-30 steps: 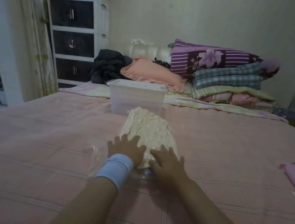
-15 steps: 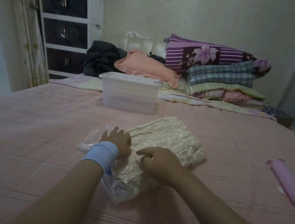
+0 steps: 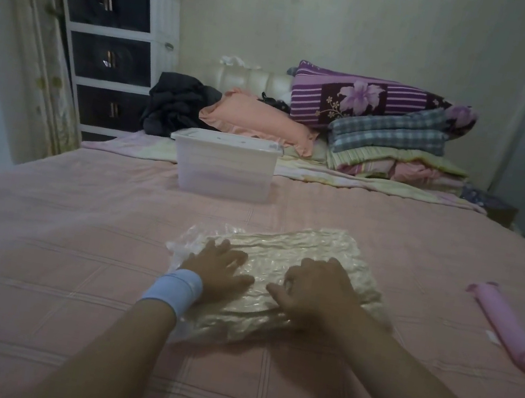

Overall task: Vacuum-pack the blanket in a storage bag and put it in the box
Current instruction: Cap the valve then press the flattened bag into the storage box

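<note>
So the flattened cream blanket [image 3: 255,315], sealed in a crinkly clear plastic storage bag [image 3: 333,245], is lying on the pink checked bedsheet [image 3: 71,253]. The person's left hand [image 3: 221,272] is resting flat on it, fingers spread, while the right hand [image 3: 318,291] is arching over it, grip unclear. A lidded translucent plastic box [image 3: 224,171] is sitting well beyond.

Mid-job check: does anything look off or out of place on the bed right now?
Nothing is damaged or spilled. The packed bag lies at an angle to the box, with loose crumpled plastic bunched at its left end by the left hand. The lid is on the box, so it needs opening first.
</note>
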The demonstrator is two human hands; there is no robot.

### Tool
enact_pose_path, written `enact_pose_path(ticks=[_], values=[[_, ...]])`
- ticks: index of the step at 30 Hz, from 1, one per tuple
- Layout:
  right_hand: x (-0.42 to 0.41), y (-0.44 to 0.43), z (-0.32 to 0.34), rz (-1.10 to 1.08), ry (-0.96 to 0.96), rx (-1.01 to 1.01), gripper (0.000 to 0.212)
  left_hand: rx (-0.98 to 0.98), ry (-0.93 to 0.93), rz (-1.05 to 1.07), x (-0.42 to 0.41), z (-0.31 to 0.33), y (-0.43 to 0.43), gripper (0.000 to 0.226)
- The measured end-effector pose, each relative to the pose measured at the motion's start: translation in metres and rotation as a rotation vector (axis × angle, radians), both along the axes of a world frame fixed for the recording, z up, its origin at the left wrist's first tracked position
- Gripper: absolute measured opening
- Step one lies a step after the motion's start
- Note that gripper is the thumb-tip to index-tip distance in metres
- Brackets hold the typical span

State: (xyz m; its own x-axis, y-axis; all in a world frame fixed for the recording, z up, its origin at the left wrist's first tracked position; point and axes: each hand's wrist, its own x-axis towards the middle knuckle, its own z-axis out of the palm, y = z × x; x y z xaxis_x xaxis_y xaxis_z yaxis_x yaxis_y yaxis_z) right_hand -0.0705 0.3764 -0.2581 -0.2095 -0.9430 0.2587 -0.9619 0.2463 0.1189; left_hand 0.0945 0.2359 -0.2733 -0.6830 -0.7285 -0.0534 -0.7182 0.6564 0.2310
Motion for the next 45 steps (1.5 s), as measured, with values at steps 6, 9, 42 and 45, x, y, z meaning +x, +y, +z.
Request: enact_pose_path(ticks=[6, 9, 42, 45], values=[[-0.039, 0.003, 0.006, 0.067, -0.217, -0.110, 0.052, -0.205, -0.034, 0.112, -0.027, 0.010, 0.005, 0.079], [-0.061, 0.003, 0.001, -0.073, -0.284, 0.106, 0.090, -0.129, -0.027, 0.091, -0.032, 0.001, -0.001, 0.080], [-0.086, -0.188, 0.114, -0.038, -0.283, 0.045, 0.056, -0.185, 0.116, 0.117, -0.097, 0.127, -0.149, 0.064], [-0.105, -0.261, 0.109, 0.007, -0.250, 0.033, 0.059, -0.194, 0.113, 0.154, -0.118, 0.123, -0.208, 0.064]])
